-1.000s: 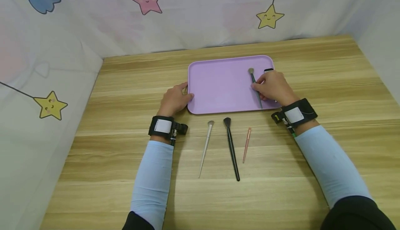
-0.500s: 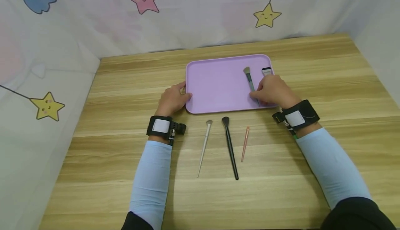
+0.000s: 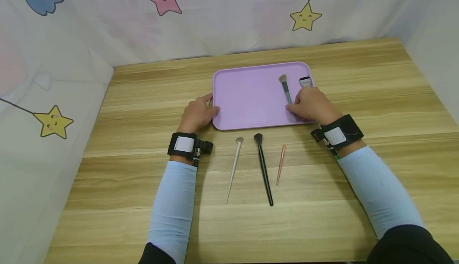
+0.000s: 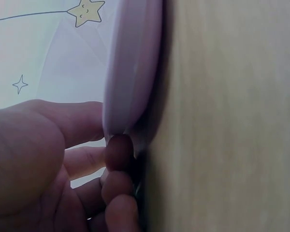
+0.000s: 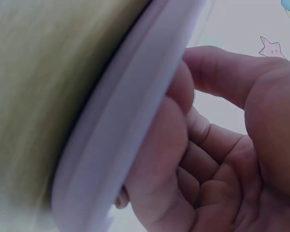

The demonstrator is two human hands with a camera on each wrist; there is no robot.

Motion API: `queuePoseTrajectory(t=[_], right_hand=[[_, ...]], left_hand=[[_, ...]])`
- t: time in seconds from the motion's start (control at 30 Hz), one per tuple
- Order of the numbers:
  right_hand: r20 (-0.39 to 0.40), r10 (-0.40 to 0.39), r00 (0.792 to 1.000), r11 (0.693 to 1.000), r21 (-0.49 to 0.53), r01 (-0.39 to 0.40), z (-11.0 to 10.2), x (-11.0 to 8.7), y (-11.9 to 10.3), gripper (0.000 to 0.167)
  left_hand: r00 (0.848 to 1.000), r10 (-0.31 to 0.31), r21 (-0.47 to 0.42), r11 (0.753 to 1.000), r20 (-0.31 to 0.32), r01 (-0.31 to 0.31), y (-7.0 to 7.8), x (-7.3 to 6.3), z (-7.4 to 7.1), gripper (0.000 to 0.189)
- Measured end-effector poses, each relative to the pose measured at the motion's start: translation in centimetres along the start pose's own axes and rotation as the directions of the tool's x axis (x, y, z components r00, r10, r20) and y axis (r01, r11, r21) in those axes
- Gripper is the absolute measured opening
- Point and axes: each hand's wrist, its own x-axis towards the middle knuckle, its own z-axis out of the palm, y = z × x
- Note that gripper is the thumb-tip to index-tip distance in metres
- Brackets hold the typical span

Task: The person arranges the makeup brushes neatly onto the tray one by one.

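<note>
My left hand [image 3: 195,113] grips the left edge of a purple tray [image 3: 247,92]; its thumb lies on the rim, and in the left wrist view the other fingers curl at the tray's edge. Over the tray's right end, my right hand [image 3: 315,104] pinches the handle of a green makeup brush [image 3: 287,91] with a tan head. The brush lies slanted, bristles toward the back, and its lower handle is partly hidden by the fingers. Beside it is a second brush with a flat black-and-white top [image 3: 305,81], mostly covered by this hand. The right wrist view does not show the brush.
In front of the tray, on the wooden table [image 3: 143,184], lie a white-handled brush [image 3: 234,168], a long black brush [image 3: 263,168] and a short pink brush [image 3: 281,164]. A white curtain [image 3: 215,21] with printed stars hangs behind the table.
My right hand has moved slightly toward me, uncovering more of the flat-topped brush. The green brush has shifted a little to the left. My left hand stays at the tray's edge.
</note>
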Motion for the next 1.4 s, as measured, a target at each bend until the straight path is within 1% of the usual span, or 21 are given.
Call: queuePoseTrajectory(t=[0.23,0.5,0.73,0.9,1.1,1.23,1.4], right_hand=[[-0.004,0.003,1.000,1.000,0.007,-0.003,0.0,-0.2,-0.1,0.040],[-0.029,0.005,1.000,1.000,-0.023,-0.006,0.2,-0.1,-0.1,0.041],[-0.037,0.004,0.999,1.000,-0.020,-0.005,0.1,-0.3,0.2,0.039],[-0.076,-0.016,0.997,0.999,-0.039,0.013,-0.4,-0.9,0.0,0.034],[-0.133,-0.055,0.990,0.997,-0.058,0.047,-0.8,-1.5,-0.5,0.032],[-0.132,-0.059,0.989,0.997,-0.064,0.051,-1.0,-1.8,-0.8,0.031],[-0.102,-0.073,0.992,0.995,-0.069,0.066,-1.1,-2.3,-1.4,0.029]], left_hand=[[1.000,0.004,0.011,1.000,-0.001,-0.004,0.0,0.1,0.1,0.063],[1.000,0.001,0.007,1.000,-0.002,-0.001,0.1,0.0,0.1,0.063],[1.000,-0.003,0.006,1.000,0.004,0.003,0.3,0.0,0.2,0.063],[1.000,-0.011,0.009,1.000,0.006,0.011,0.5,0.0,0.1,0.063],[1.000,-0.020,0.009,1.000,0.002,0.020,0.4,0.1,-0.1,0.064],[1.000,-0.019,0.012,1.000,-0.004,0.019,0.2,0.2,0.0,0.064],[1.000,-0.011,0.010,1.000,-0.007,0.011,0.1,0.3,0.1,0.064]])
